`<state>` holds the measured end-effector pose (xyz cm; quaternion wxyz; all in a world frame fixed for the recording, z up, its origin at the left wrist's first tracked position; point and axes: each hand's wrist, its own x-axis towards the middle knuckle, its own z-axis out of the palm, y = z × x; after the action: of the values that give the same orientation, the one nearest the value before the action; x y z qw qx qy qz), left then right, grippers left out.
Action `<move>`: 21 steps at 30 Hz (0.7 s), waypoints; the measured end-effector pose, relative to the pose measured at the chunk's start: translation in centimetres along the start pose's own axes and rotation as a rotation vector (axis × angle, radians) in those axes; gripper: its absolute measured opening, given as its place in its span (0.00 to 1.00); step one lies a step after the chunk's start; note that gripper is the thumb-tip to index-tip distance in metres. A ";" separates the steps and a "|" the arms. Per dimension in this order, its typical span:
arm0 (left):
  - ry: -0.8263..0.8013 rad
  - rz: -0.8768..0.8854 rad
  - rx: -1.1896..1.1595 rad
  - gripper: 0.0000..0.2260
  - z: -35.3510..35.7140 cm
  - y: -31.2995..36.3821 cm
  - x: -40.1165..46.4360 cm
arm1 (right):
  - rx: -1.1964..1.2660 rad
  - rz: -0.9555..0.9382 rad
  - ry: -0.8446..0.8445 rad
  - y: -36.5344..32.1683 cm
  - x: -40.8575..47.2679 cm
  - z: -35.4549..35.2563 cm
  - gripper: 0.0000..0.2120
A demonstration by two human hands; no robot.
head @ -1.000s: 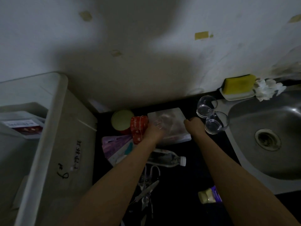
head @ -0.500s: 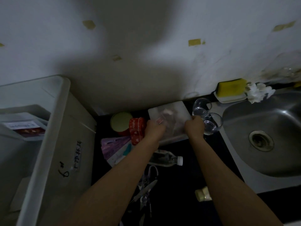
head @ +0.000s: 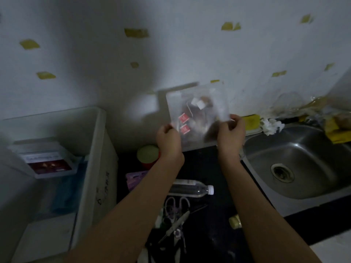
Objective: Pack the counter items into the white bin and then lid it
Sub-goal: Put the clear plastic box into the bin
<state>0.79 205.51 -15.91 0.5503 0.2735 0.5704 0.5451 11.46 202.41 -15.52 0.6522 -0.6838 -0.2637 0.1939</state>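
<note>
While the scissors (head: 175, 219) and the plastic water bottle (head: 190, 190) lie on the dark counter (head: 212, 234) nearest me, between my forearms, my hands are up above them with the clear bag of tea bags (head: 197, 114). My left hand (head: 168, 141) pinches the bag's lower left corner, fingers curled in; my right hand (head: 230, 135) pinches the lower right edge the same way, so the bag hangs stretched flat between them, lifted off the counter and in front of the wall (head: 171, 54). The white bin (head: 98, 141) stands open to my left, with a boxed item (head: 47, 162) and something blue (head: 66, 190) already inside; I see no lid in view.

As I judge it, the step is carrying this bag over to the bin. To do it well I should keep both pinches firm, since thin plastic slips easily, swing left and clear the bin's near wall before lowering, and lay the bag flat on what's inside so room remains. A green-lidded jar (head: 147, 154) and a purple packet (head: 134, 179) sit under my left arm's path, so I'd stay high until past them. The sink (head: 296, 168) with its yellow sponge (head: 251, 121) lies to my right, out of the way
</note>
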 end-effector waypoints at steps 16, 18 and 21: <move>0.366 0.405 -0.264 0.17 -25.9 14.2 2.5 | 0.280 -0.258 -0.395 -8.8 -23.3 16.6 0.09; 0.404 0.398 -0.198 0.16 -29.5 14.2 4.1 | 0.226 -0.274 -0.440 -8.4 -25.7 18.9 0.09; 0.442 0.356 -0.038 0.13 -34.2 13.7 6.5 | 0.097 -0.248 -0.522 -7.2 -28.6 22.0 0.07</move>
<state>-36.35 203.96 -12.26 0.3130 0.2337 0.6092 0.6901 -25.20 202.35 -12.29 0.6131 -0.5413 -0.4944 0.2943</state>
